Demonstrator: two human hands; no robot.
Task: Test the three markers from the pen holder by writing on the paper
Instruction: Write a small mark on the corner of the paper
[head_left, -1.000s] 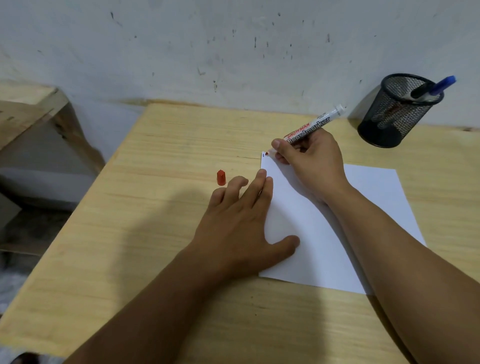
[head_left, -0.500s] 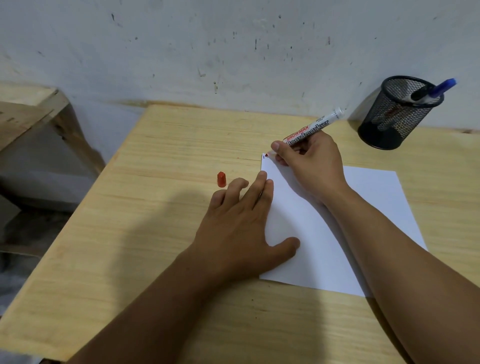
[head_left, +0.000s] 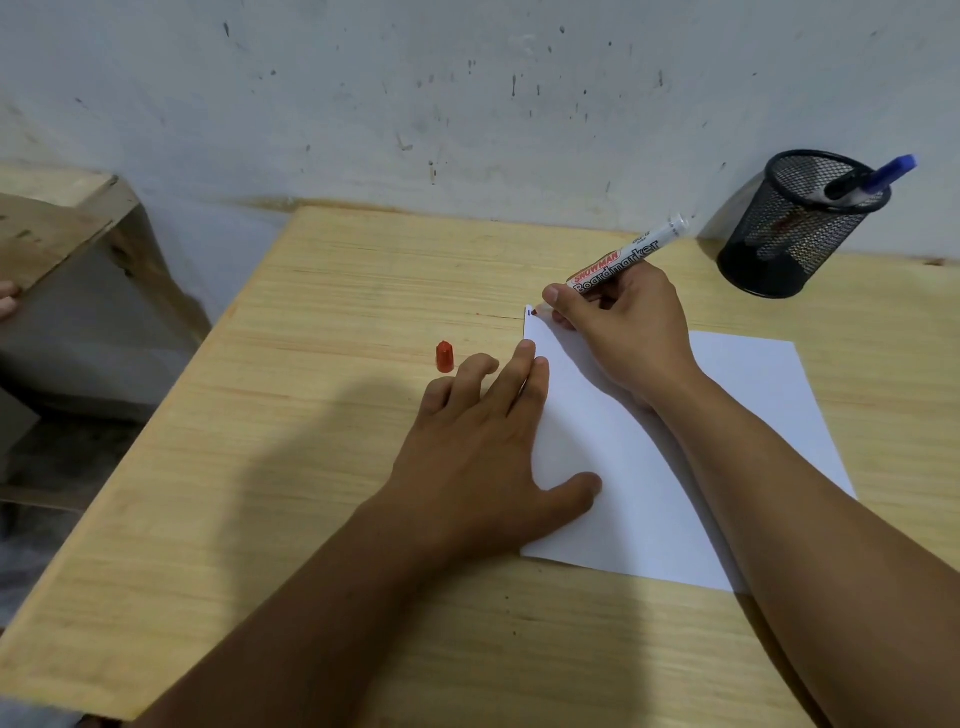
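A white sheet of paper (head_left: 743, 395) lies on the wooden table (head_left: 311, 467). My right hand (head_left: 628, 332) grips a white red-ink board marker (head_left: 631, 254), its tip touching the paper's far left corner, where a small dark mark shows. My left hand (head_left: 483, 457) lies flat with fingers spread, pressing on the paper's left edge. The marker's red cap (head_left: 444, 357) stands on the table just left of my left fingertips. A black mesh pen holder (head_left: 795, 228) at the back right holds a blue-capped marker (head_left: 883, 176) and a black-capped one beside it.
A pale scuffed wall runs behind the table. A lower wooden bench or shelf (head_left: 57, 228) stands off the table's left side, with floor below it. Bare wood lies left of and in front of the paper.
Both hands stay almost still; the marker tip remains at the paper's far left corner. The view has shifted slightly.
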